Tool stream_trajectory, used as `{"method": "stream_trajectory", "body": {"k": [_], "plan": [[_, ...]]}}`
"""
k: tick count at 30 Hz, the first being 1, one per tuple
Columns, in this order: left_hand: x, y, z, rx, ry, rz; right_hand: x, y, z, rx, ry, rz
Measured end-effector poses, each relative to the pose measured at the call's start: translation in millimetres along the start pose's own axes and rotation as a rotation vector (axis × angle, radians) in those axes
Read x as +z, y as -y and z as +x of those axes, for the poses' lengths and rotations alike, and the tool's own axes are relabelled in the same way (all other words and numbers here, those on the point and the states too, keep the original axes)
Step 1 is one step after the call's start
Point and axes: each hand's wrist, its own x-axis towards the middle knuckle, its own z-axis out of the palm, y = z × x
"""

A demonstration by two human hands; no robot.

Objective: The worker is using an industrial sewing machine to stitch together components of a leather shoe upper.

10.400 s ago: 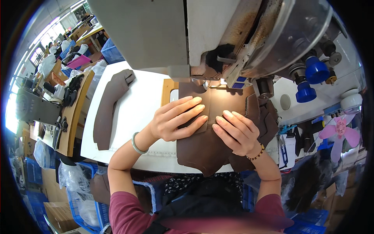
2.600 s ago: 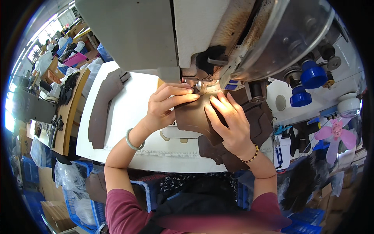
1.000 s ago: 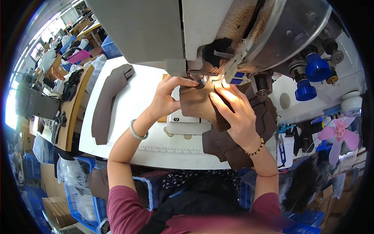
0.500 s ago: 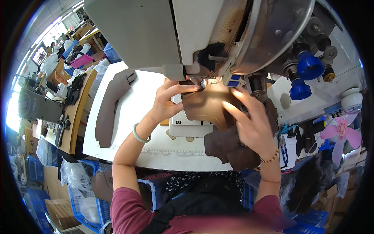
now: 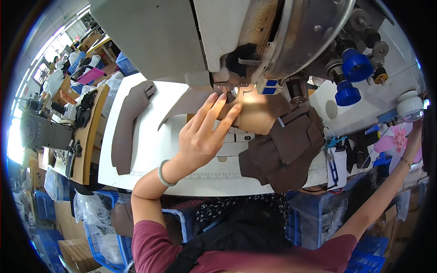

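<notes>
Just below the low end of the sewing machine point(image 5: 150, 41), the left hand point(image 5: 200, 139) lies back side up, with its fingers a little spread. Its fingertips rest on the near left corner of a brown piece point(image 5: 257, 113), and its thumb is hidden. The brown piece is right under the low end of the sewing machine, where a light makes it shine. A curved brown strip point(image 5: 182, 104) pokes out to the left of the machine's low end, behind the fingers; I cannot tell if it is joined to the brown piece. A pale green bangle point(image 5: 164, 174) is on the left wrist.

Far to the right of the sewing machine is the right hand point(image 5: 415, 132), near a white round thing point(image 5: 409, 107) and a pink fan point(image 5: 398, 136). It is dim there at the edge, so I cannot tell how its fingers are or if it holds anything.

Right of the machine's low end and closer to the person, a pile of brown pieces point(image 5: 287, 152) sits on the white table point(image 5: 150, 145). Past the pile are blue snips point(image 5: 333, 173). Left of the low end lies one long, bent brown piece point(image 5: 127, 132), flat on the same table. On the right side of the sewing machine are two blue knobs point(image 5: 357, 65). Far to its left are a grey machine point(image 5: 45, 132) and a blue basket point(image 5: 98, 241).
</notes>
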Motion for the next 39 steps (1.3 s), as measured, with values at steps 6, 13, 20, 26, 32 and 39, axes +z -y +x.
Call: {"method": "stream_trajectory", "body": {"k": [6,13,20,26,32,39], "plan": [[-0.8,-7.1,1.0,-0.019,-0.001,0.062,-1.6,-33.6,32.5,0.122,-0.013,0.146],[0.3,-7.7,1.2,-0.035,-0.006,0.045,11.0,-36.0,29.7,0.151,-0.055,0.162],[1.0,-8.7,2.0,-0.032,-0.014,0.061,6.2,-49.0,32.3,0.173,-0.091,0.257],[0.3,-8.8,2.7,-0.04,-0.019,0.051,-5.6,-59.2,34.3,0.185,-0.114,0.301],[-1.6,-5.8,4.3,-0.019,-0.034,0.058,-11.0,-54.5,40.0,0.152,-0.111,0.21],[-0.9,-2.8,4.5,-0.008,-0.043,0.042,131.4,101.9,-143.7,-0.53,-0.445,-0.279]]}}
